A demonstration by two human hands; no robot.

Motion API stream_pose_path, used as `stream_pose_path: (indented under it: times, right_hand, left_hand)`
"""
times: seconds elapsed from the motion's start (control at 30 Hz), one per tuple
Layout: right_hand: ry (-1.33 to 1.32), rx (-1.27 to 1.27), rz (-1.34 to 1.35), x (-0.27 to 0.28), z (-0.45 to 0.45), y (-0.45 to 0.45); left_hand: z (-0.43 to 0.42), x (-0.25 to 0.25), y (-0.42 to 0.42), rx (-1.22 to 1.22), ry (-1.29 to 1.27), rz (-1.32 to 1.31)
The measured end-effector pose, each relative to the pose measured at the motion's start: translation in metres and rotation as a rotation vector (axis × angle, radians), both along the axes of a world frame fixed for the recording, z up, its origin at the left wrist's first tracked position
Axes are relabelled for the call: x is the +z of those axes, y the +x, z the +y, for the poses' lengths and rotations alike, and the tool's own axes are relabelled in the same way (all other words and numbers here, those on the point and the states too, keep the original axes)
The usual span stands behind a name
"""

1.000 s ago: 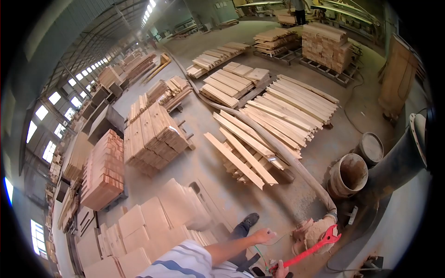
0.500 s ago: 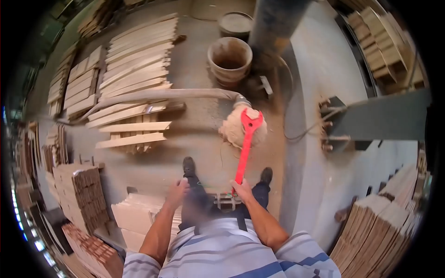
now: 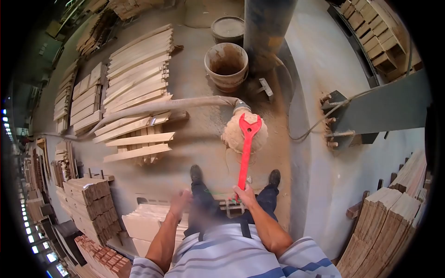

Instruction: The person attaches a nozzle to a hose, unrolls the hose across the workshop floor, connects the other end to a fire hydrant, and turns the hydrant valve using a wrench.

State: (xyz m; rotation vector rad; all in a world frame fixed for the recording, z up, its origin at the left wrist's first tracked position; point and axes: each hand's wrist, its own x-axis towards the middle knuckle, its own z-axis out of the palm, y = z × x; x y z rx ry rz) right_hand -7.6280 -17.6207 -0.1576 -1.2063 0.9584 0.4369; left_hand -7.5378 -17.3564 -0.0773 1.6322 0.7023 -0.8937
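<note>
My right hand (image 3: 245, 194) is closed around the handle end of a long red open-end wrench (image 3: 245, 157). The wrench points away from me, its forked jaw in front of a dusty rounded mound (image 3: 232, 134) at the end of a hose, as seen from above. I cannot tell whether the jaw touches the mound. My left hand (image 3: 180, 203) hangs by my left thigh, smeared by motion. Its fingers are too blurred to show whether they are closed or hold anything.
A thick hose (image 3: 171, 104) runs across slatted wood strips (image 3: 139, 74) on the left. Ahead stand an open bucket (image 3: 226, 69), a lidded bucket (image 3: 228, 28) and a steel column (image 3: 266, 28). A grey beam (image 3: 380, 109) juts in from the right. Board stacks (image 3: 88, 204) flank me.
The view has shifted slightly, so the floor items sit a little differently in it. The wrench stays in my right hand, somewhat more upright in view. My left hand has become more blurred.
</note>
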Motion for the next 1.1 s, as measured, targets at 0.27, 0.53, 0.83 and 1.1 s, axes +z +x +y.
stream_pose_path:
  times: [0.27, 0.53, 0.83, 1.1]
  right_hand:
    - [0.184, 0.028, -0.013, -0.02, -0.006, 0.0]
    - [-0.036, 0.262, 0.054, -0.064, -0.027, -0.011]
    - [0.13, 0.235, -0.048, -0.016, -0.016, 0.003]
    - [0.012, 0.304, -0.028, -0.035, -0.022, -0.002]
  left_hand:
    - [0.002, -0.011, -0.01, -0.019, 0.181, -0.145]
    - [0.02, -0.027, -0.018, 0.071, 0.003, -0.276]
    - [0.038, -0.042, -0.031, 0.078, 0.113, -0.23]
    - [0.037, -0.038, -0.033, 0.087, 0.145, -0.209]
